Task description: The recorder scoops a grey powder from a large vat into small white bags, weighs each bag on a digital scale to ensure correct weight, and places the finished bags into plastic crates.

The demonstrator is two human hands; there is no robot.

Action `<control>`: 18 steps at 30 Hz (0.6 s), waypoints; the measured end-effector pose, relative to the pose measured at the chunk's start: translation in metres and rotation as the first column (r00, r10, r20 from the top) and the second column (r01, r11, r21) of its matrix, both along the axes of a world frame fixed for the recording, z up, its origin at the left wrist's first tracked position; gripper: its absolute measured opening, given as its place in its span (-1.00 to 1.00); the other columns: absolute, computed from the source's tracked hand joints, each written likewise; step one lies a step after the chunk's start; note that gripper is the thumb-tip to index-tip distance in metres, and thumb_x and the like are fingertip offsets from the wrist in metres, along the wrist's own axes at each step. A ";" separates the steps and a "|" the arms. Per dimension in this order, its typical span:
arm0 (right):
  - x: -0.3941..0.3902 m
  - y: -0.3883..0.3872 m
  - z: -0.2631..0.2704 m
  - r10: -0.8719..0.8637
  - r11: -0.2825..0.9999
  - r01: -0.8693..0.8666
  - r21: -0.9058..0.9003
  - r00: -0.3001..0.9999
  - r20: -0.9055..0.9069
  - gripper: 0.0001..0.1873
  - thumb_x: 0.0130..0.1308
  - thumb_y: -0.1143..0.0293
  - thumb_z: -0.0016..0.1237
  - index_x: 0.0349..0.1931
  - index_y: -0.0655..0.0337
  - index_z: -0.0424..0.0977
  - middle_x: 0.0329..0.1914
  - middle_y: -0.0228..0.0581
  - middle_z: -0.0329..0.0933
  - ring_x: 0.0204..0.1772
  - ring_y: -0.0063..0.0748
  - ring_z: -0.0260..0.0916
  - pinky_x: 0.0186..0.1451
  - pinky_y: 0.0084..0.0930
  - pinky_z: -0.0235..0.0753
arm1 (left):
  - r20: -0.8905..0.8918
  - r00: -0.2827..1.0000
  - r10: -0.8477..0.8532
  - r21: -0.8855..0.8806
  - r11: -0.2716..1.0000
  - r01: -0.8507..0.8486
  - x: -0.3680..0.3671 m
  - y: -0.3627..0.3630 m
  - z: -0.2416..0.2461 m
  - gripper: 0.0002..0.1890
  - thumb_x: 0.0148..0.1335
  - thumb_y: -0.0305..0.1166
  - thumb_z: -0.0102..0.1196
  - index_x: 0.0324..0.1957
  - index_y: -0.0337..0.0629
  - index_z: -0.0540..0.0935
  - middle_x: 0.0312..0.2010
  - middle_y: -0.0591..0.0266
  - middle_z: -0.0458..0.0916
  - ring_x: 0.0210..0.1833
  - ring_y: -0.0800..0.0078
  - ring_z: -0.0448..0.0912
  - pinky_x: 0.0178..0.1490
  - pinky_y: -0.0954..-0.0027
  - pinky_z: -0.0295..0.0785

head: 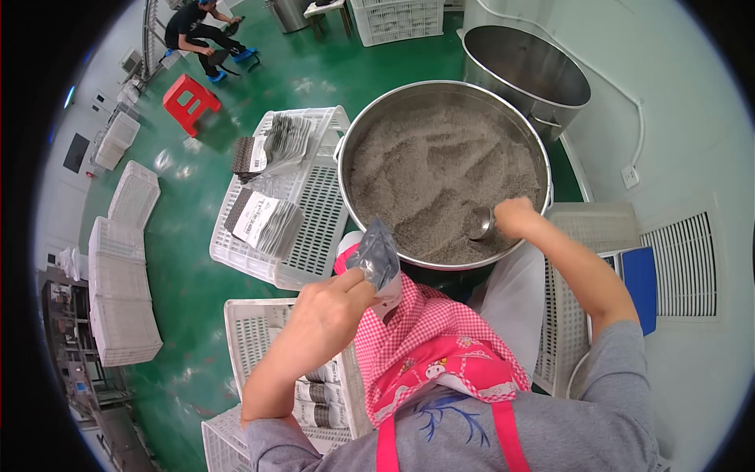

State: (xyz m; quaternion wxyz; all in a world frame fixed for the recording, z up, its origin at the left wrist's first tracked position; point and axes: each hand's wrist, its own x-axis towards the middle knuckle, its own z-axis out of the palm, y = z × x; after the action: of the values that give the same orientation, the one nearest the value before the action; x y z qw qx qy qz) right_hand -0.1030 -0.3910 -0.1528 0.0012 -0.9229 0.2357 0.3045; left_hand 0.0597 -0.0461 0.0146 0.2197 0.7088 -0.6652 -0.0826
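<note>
My left hand [333,307] grips a foil pouch [377,253] by its side, its silvery mouth spread and facing up, above my apron. What the pouch contains cannot be made out. My right hand [516,218] is closed around the handle of a metal scoop [482,224], whose bowl dips into grey-brown granules [442,171]. These granules lie heaped unevenly in a large round steel drum [345,177] in front of me. Left of the drum, stacks of flat labelled pouches [268,221] rest on an upturned white plastic crate [318,200].
Beside my left forearm stands a white crate [233,330] holding packed pouches [318,392]. A second steel drum [531,65] is by the wall. At right, a blue-sided device [640,289] sits on a crate. A red stool [190,103] and a seated person [197,32] are farther off.
</note>
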 end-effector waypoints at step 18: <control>-0.005 -0.066 -0.025 -0.177 0.982 0.187 -0.022 0.959 0.223 -0.83 0.34 0.27 0.07 -0.15 -0.04 0.71 -0.10 -0.23 0.68 0.09 -0.14 0.56 0.18 0.03 0.32 | -0.020 0.995 0.094 0.044 0.995 -0.093 0.017 -0.014 0.007 -0.76 0.01 -0.60 0.31 -0.38 -0.30 0.46 -0.44 0.07 0.43 -0.43 0.02 0.53 -0.42 0.14 0.39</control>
State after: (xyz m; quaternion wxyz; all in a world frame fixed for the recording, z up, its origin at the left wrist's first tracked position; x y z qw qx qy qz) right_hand -0.1078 -0.4567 -0.1779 0.0353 -0.9252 0.3245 0.1939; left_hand 0.0772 -0.0599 0.0215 0.2151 0.7427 -0.6270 -0.0943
